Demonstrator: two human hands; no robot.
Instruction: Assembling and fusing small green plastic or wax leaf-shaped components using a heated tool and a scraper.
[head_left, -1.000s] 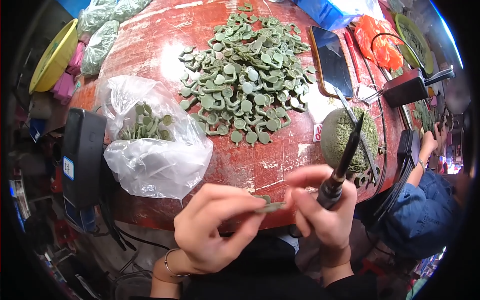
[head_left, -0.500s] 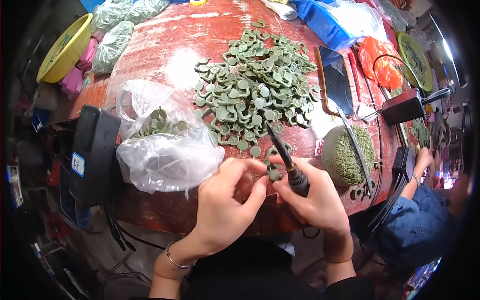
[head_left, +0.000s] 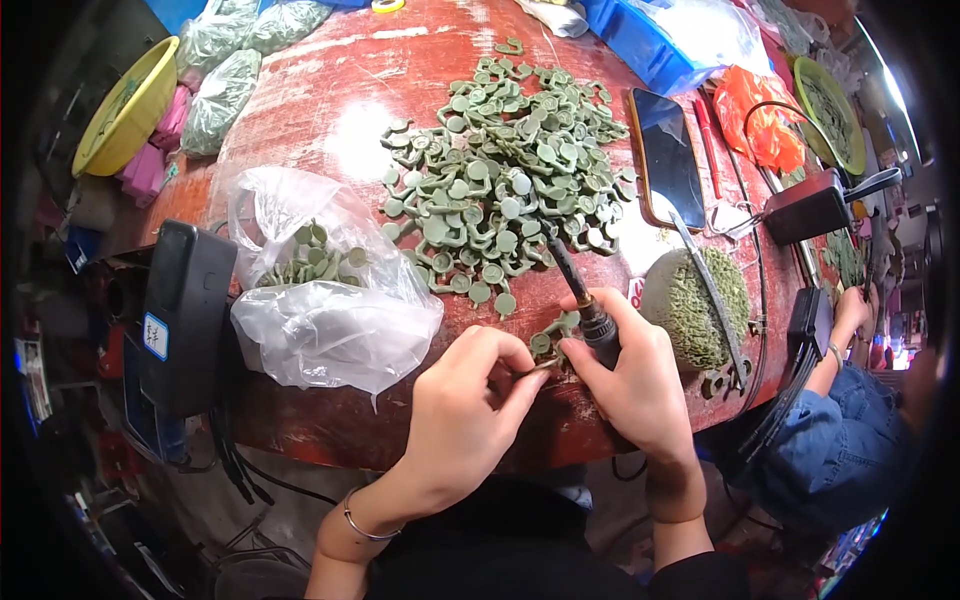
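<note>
My right hand (head_left: 640,385) is closed around the black ribbed handle of a soldering iron (head_left: 598,332), whose dark shaft slants up and away over the table. Thumb and index finger of my left hand (head_left: 455,405) are pinched together at the lower edge of a small green piece (head_left: 542,346) with a round, cupped end. That piece sits between both hands, and my right thumb is close to it. Just beyond lies a large heap of similar green pieces (head_left: 510,160). A clear plastic bag (head_left: 335,335) beside my left hand has more green pieces (head_left: 318,258) in it.
Right of my hands, a metal strip (head_left: 712,290) rests across a rounded block with a crumbly green face (head_left: 690,335). A phone (head_left: 668,160), red pen (head_left: 708,150) and orange bag (head_left: 762,125) lie beyond. A black device (head_left: 185,310) stands left. At right a co-worker's hand (head_left: 852,310) shows.
My left hand has moved slightly right and down, its fingertips coming to the green piece's lower edge. The piece has turned to show its cupped end. The soldering iron's tip has shifted slightly right.
</note>
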